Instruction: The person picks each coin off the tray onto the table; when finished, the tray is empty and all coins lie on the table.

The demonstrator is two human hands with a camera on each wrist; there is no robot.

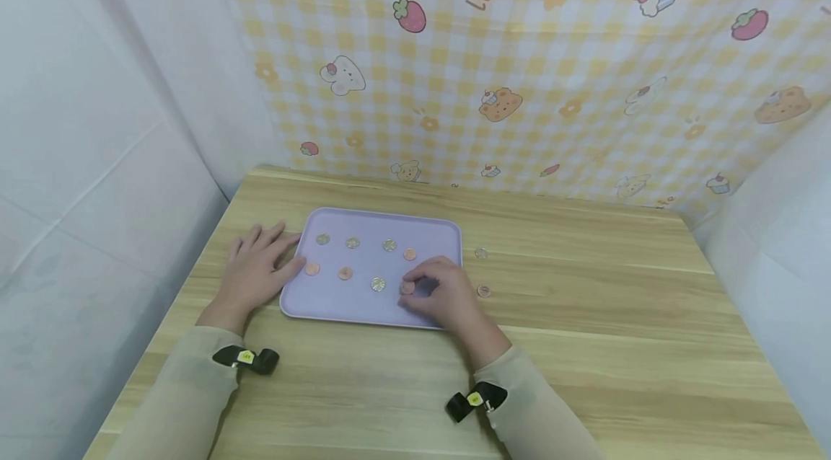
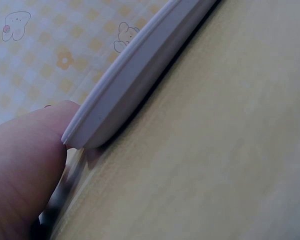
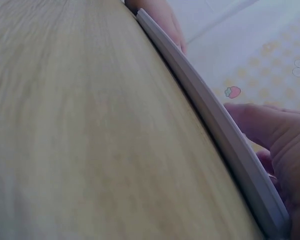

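Yellow-checked cloth (image 1: pixel 571 42) is hung along the back edge of the worktop (image 1: pixel 584 345). Between the thumb and forefinger of the right hand (image 1: pixel 449 294), a copper coin (image 1: pixel 407 288) is pinched, over the near right part of a lilac tray (image 1: pixel 344 303); whether it is lifted or flat on the tray cannot quite be told. On the tray, four coins (image 1: pixel 353 243) are set in a far row, and three more (image 1: pixel 345 273) are lined up left of the pinched one. By the left hand (image 1: pixel 254 269), its fingers spread wide, the tray's left rim is touched with the thumb. The tray is placed toward the worktop's back left corner. Two loose coins (image 1: pixel 483 291) are seen on the worktop, just beyond the tray's right rim. Black devices (image 1: pixel 477 402) are worn on both sleeves (image 1: pixel 182 388).
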